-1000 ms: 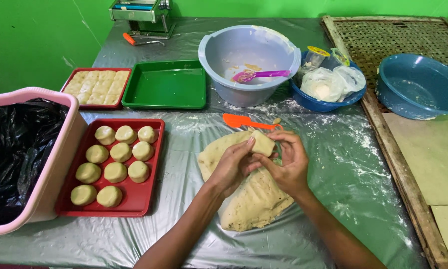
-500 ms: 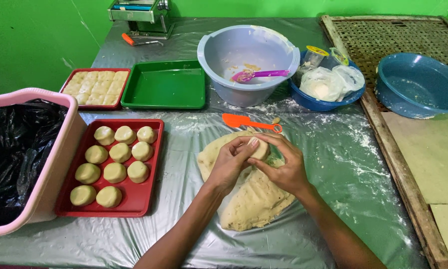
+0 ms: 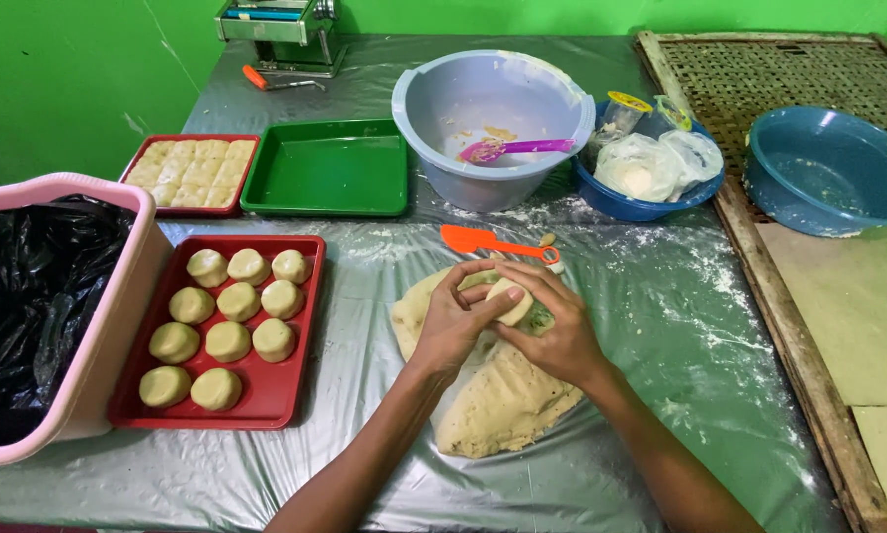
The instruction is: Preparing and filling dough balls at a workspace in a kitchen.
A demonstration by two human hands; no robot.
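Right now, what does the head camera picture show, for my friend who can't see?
Two hands, left hand and right hand, shape a small dough piece above a flat dough slab. Beside them a red tray holds eight dough balls.

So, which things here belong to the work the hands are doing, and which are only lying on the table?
In use:
- left hand and right hand, both around a small dough piece
- big dough slab under them
- red tray with shaped dough balls

Lying about:
- orange scraper
- empty green tray
- grey bowl with purple spatula
- blue basin
- pink bin
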